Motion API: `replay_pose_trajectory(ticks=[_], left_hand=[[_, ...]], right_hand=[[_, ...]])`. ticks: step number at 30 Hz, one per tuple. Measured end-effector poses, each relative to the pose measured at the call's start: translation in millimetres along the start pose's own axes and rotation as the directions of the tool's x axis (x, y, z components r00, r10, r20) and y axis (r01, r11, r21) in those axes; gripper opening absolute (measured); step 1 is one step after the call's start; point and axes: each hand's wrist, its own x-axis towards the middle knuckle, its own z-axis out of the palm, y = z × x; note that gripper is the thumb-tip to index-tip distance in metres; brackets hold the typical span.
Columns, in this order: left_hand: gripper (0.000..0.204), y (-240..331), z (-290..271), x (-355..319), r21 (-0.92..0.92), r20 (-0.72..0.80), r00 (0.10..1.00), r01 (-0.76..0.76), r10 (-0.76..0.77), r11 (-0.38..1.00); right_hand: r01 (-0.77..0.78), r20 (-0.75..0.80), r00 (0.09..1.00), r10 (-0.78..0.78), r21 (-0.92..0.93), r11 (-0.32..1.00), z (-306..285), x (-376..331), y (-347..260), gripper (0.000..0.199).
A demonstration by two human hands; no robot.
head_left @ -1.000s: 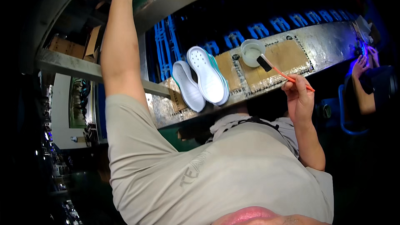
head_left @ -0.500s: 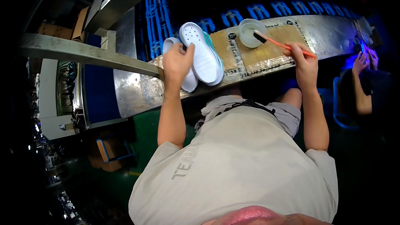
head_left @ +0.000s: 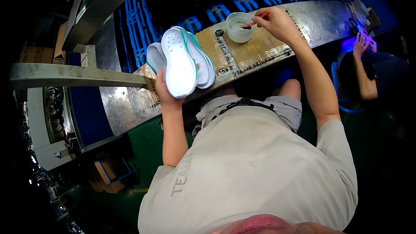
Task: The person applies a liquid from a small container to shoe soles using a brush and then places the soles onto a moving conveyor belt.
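My left hand (head_left: pixel 165 93) is closed around the heel end of a white shoe sole (head_left: pixel 178 63) with a teal edge, small holes showing near its toe. The sole is raised over the bench, and most of my fingers are hidden beneath it. A stack of similar white soles (head_left: pixel 209 70) lies partly behind it on the right, and another white sole (head_left: pixel 154 56) peeks out on the left. My right hand (head_left: pixel 281 25) pinches a red-handled brush (head_left: pixel 264 14). Its dark tip is inside a translucent plastic bowl (head_left: pixel 239 37) of whitish liquid.
Brown cardboard (head_left: pixel 249 53) is taped along the metal bench (head_left: pixel 318 19). Beyond it runs a dark conveyor with a row of blue shoe-shaped holders (head_left: pixel 245 3). A metal bar (head_left: pixel 78 76) crosses at the left. A co-worker (head_left: pixel 372 73) sits at the far right under blue light.
My left hand has taken the top sole off the stack and lifted it. My right hand has brought the brush over to the bowl and lowered its tip inside. The whole view has shifted slightly.
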Motion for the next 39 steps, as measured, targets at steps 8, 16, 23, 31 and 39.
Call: replay_pose_trajectory(ticks=[8, 16, 23, 31, 39], left_hand=[[0.087, -24, 13, -3, -0.191, 0.241, 0.969, 0.109, -0.061, 0.976], [0.093, -30, 27, 11, 0.171, 0.231, 0.969, 0.045, -0.085, 0.984], [0.115, -29, 46, 23, 0.3, 0.426, 0.895, 0.0, -0.134, 0.954], [0.117, -2, 69, 24, 0.432, 0.361, 0.907, -0.371, 0.219, 0.822], [0.112, -3, 73, 35, 0.479, 0.419, 0.846, -0.514, 0.329, 0.712]], right_hand=[[0.015, -0.087, 0.996, -0.012, 0.03, 0.999, 4, -7, 7, 0.027], [0.195, -0.08, 0.981, -0.178, 0.435, 0.879, 9, -33, -16, 0.027], [0.517, -0.162, 0.849, -0.503, 0.45, 0.728, 16, -38, -49, 0.019], [0.533, -0.101, 0.843, -0.528, 0.285, 0.797, 3, -82, -52, 0.012], [0.063, 0.047, 0.992, -0.115, 0.61, 0.79, 9, -117, -76, 0.02]])
